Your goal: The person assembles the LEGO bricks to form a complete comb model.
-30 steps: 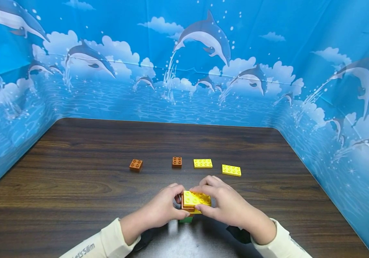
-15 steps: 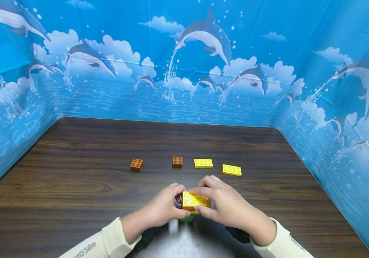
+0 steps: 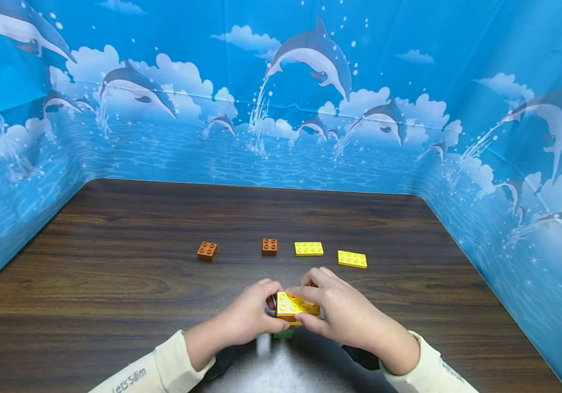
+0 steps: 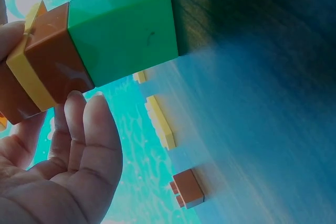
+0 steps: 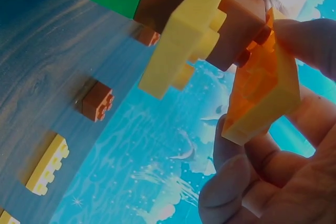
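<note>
A small tower of toy building bricks stands between my hands: a green block (image 4: 126, 30) at its base, a brown brick (image 4: 59, 51), a yellow plate (image 5: 184, 38), then another brown brick (image 5: 236, 30). My left hand (image 3: 246, 316) grips the upper part of the tower, thumb on the near side and fingers on the far side. With thumb and fingers, my right hand (image 3: 344, 305) pinches a second yellow plate (image 5: 262, 87) at the top. In the right wrist view this plate is tilted over the upper brown brick, whose studs show at its hollow underside.
Beyond my hands on the dark wooden table (image 3: 138, 273) lie two loose brown bricks, a left one (image 3: 207, 251) and a middle one (image 3: 269, 247). Two yellow plates lie farther right, one nearer the middle (image 3: 308, 249) and another (image 3: 352, 259). A blue dolphin-print curtain (image 3: 187, 153) surrounds the table.
The top yellow plate has shifted slightly left, and now covers the brown brick's left edge that showed a second ago. My left hand keeps nearly the same place; the loose pieces have not moved.
</note>
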The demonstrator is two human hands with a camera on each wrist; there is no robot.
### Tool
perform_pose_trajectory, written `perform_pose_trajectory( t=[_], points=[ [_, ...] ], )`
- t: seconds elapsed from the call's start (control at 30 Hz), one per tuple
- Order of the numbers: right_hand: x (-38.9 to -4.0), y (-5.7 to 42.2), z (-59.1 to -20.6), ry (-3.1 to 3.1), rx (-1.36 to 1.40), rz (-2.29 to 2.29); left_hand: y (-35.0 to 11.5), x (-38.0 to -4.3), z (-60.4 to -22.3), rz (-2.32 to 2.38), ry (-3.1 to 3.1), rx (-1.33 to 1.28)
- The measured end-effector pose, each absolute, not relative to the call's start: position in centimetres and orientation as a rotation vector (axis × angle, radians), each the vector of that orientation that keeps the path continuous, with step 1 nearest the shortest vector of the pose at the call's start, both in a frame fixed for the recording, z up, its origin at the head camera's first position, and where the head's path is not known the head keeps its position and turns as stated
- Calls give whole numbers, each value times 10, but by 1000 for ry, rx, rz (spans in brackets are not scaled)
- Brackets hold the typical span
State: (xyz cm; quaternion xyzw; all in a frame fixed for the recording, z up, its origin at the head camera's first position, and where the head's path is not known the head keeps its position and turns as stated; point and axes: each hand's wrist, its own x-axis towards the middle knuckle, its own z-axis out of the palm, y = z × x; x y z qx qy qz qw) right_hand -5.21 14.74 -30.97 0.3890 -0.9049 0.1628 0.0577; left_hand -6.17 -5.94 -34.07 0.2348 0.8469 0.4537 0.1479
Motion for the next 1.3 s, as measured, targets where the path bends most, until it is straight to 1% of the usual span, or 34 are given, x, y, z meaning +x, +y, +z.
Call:
perform_pose_trajectory(
  t=[0.73,1.03,1.3],
  points=[
    [-48,145,-308,-2724,1181,345,-59,-61,-342,1300,2449,672],
    [-50,148,-312,-2784,1158,480,-60,-57,-340,1329,2448,648],
    [-53,150,-312,-2845,1146,704,-66,-52,-329,1427,2503,677]
  ],
)
